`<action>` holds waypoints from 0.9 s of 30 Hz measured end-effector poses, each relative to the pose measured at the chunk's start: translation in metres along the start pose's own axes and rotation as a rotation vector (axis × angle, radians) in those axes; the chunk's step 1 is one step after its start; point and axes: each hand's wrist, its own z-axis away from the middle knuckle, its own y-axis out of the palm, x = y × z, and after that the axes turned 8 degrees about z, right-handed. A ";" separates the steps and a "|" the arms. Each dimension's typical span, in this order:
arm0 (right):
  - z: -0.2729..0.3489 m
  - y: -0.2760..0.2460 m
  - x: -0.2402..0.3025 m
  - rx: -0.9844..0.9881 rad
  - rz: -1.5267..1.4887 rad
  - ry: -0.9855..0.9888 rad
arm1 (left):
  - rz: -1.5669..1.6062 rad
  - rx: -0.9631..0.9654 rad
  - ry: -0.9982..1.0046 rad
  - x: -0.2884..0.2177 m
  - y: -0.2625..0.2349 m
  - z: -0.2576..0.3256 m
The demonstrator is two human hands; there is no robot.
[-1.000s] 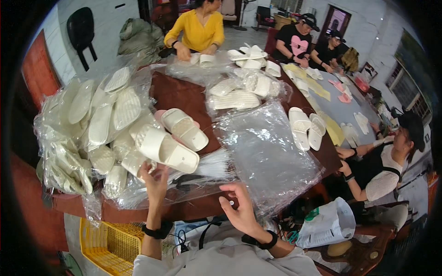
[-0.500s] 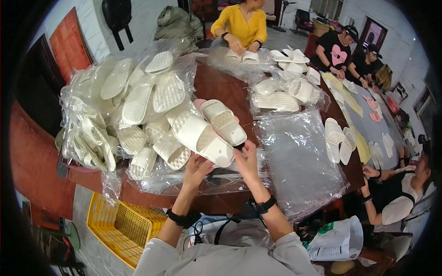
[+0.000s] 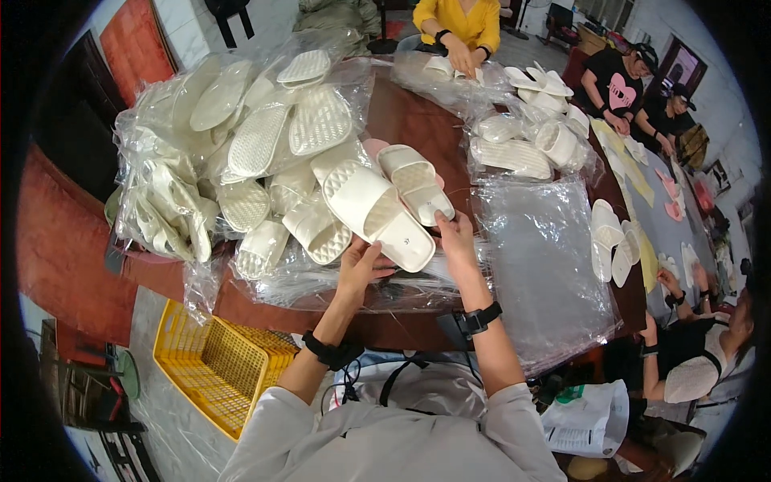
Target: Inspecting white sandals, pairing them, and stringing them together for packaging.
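A pair of cream slide slippers with quilted straps lies in front of me, heels toward me. My left hand grips the nearer, larger-looking slipper at its heel, thumb along the edge and fingers partly hidden underneath. At the heel of the other slipper, my right hand pinches the sole with the thumb on top. Just behind this pair a bit of pink shows. Several more cream slippers lie against the pair's left side.
A large heap of cream slippers in clear plastic covers the table's left. Flat clear bags are stacked at right, beside a loose slipper pair. A yellow crate stands on the floor. Co-workers sit around, one in a yellow top.
My right hand has moved from beside the nearer slipper's heel onto the farther slipper's heel. My left hand stays at the nearer slipper. The whole view has shifted.
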 end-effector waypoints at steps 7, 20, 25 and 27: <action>0.019 0.006 0.022 0.065 -0.112 0.034 | -0.015 0.037 0.125 0.006 -0.007 0.005; 0.169 -0.071 0.034 0.022 -0.020 -0.043 | 0.096 0.111 0.053 0.008 -0.021 0.072; 0.194 -0.092 0.008 -0.019 -0.067 0.031 | -0.185 0.254 -0.098 0.013 -0.030 0.081; 0.197 -0.094 0.000 -0.022 -0.084 0.044 | -0.241 0.277 -0.072 0.015 -0.031 0.084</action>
